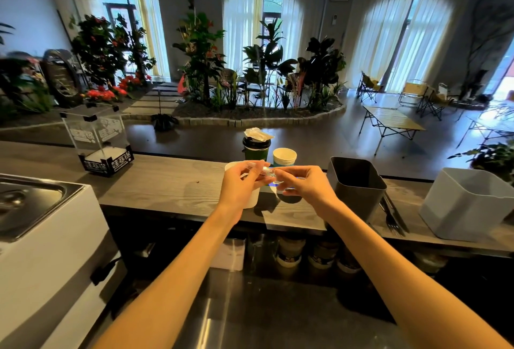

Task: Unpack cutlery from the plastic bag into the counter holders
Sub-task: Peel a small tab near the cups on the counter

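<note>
Grey wood-grain table [167, 181] facing a dim room of potted plants [200, 51] and curtained arched windows. Clear plastic bag [268, 172], crinkled and see-through, held above the table over a white cup [251, 201]. Left hand [240, 184] and right hand [307, 184] each pinch it, grip clamped. Dark holder [357, 184] and grey holder [470, 204] to the right, black forks [392, 216] lying between.

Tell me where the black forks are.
Head view, right side: the black forks lie on the wooden counter between the dark bin and the grey bin.
</note>
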{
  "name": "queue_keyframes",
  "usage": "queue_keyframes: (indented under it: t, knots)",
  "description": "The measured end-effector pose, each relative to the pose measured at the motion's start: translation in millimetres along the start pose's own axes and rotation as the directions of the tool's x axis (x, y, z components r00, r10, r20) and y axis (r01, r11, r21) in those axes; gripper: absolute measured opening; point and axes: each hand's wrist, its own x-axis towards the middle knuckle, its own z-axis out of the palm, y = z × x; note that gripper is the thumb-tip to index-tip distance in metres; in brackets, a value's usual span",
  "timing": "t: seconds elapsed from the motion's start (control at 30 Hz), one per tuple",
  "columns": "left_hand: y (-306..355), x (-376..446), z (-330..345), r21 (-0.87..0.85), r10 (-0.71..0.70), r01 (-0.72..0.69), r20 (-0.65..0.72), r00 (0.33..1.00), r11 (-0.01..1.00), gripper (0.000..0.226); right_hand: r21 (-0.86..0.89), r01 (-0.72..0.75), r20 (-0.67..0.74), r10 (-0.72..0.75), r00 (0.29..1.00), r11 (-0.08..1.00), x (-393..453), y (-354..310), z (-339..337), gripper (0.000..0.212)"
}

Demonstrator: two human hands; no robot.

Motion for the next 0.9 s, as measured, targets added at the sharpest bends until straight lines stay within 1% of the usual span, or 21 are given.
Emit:
queue_keyframes:
  t: [0.07, 0.13, 0.2, 0.27, 0.33, 0.37, 0.4, 0.47, 0.5, 0.57, 0.63, 0.7, 0.77, 0.83, 0.9]
  knots:
    - [2.9, 2.2, -5.5, 0.012, -0.01, 0.01, -0.006, 1.0, 1.0, 0.012, 0.012, -0.009, 0.018, 0.009, 1.0, 1.0, 3.9, -3.5, 0.6, 0.025]
    - [4.7, 7.1, -12.9, -0.043, -0.039, 0.038, -0.024, 0.999, 0.998, 0.01, 0.019, -0.015, 0.012, 0.014, 1.0, 1.0, 10.3, -7.5, 2.0, 0.027]
    - [4.9, 13.9, -21.2, -0.074, -0.06, 0.057, -0.045, 0.997, 0.996, 0.015, 0.069, -0.013, 0.033, 0.01, 0.999, 0.998, 17.4, -12.7, 3.4, 0.025]
    - [2.5, 21.9, -30.5, -0.082, -0.08, 0.075, -0.063, 0.995, 0.994, 0.02, 0.148, 0.002, 0.084, -0.014, 0.996, 0.989, 24.4, -18.0, 5.3, 0.021]
    - [-1.1, 31.0, -38.9, -0.048, -0.084, 0.08, -0.071, 0.994, 0.996, 0.02, 0.154, 0.038, 0.085, -0.052, 0.995, 0.987, 30.3, -22.9, 9.0, 0.011]
    - [-2.9, 36.0, -42.6, 0.024, -0.068, 0.07, -0.076, 0.995, 0.997, 0.018, 0.1, 0.085, 0.043, -0.09, 0.995, 0.991, 34.2, -24.0, 12.0, 0.008]
    - [-4.1, 41.1, -46.0, 0.14, -0.04, 0.051, -0.08, 0.996, 0.989, 0.017, -0.002, 0.149, -0.017, -0.149, 0.989, 0.989, 39.6, -23.9, 15.9, 0.008]
    - [-5.9, 51.3, -52.4, 0.398, 0.037, -0.006, -0.069, 0.997, 0.917, 0.015, -0.24, 0.249, -0.104, -0.28, 0.954, 0.938, 53.5, -19.1, 25.5, 0.01]
    - [-7.1, 56.2, -55.6, 0.48, 0.066, -0.03, -0.058, 0.996, 0.877, 0.016, -0.319, 0.277, -0.107, -0.325, 0.94, 0.906, 59.9, -15.7, 30.7, 0.01]
    - [-10.5, 65.3, -61.9, 0.552, 0.096, -0.056, -0.044, 0.994, 0.832, 0.019, -0.426, 0.317, -0.074, -0.382, 0.921, 0.847, 70.7, -6.1, 41.7, 0.01]
    - [-13.5, 69.8, -66.4, 0.588, 0.106, -0.065, -0.036, 0.994, 0.807, 0.019, -0.527, 0.35, -0.009, -0.417, 0.909, 0.775, 77.1, 6.2, 52.2, 0.011]
    - [-18.1, 70.0, -69.1, 0.628, 0.101, -0.082, 0.005, 0.995, 0.774, 0.019, -0.626, 0.37, 0.08, -0.415, 0.906, 0.686, 78.9, 18.2, 61.3, 0.012]
    - [-22.4, 66.6, -70.7, 0.669, 0.088, -0.109, 0.066, 0.994, 0.735, 0.021, -0.688, 0.372, 0.155, -0.374, 0.914, 0.623, 78.9, 28.4, 67.0, 0.013]
    - [-26.6, 63.9, -72.8, 0.712, 0.084, -0.147, 0.123, 0.989, 0.687, 0.024, -0.691, 0.366, 0.214, -0.307, 0.927, 0.623, 76.7, 31.5, 69.0, 0.017]
    - [-28.7, 61.4, -74.6, 0.737, 0.077, -0.169, 0.157, 0.985, 0.654, 0.024, -0.672, 0.373, 0.257, -0.271, 0.928, 0.64, 73.6, 28.1, 66.9, 0.023]
